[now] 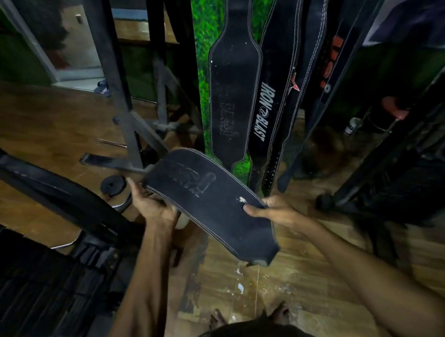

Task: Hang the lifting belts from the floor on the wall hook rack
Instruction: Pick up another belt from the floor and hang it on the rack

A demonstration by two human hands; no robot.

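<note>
Wood floor (295, 283) w/ small weight plate (113, 185) on it.

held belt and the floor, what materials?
Held belt: looks like black suede-finish leather; matte napped face, pale stitched border, embossed logo, bends stiffly between left hand and right hand. Floor: brown wood-grain planks, possibly laminate; slight sheen, white flecks.

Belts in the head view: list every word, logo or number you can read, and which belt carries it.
"IRON BLAST", white print running down the second hanging belt.
Embossed logo on the first hanging belt: too faint to read.
Embossed mark on the belt in hand, gripped by the left hand and right hand: not legible.
Red lettering on a hanging belt further right: blurred, unreadable.
</note>
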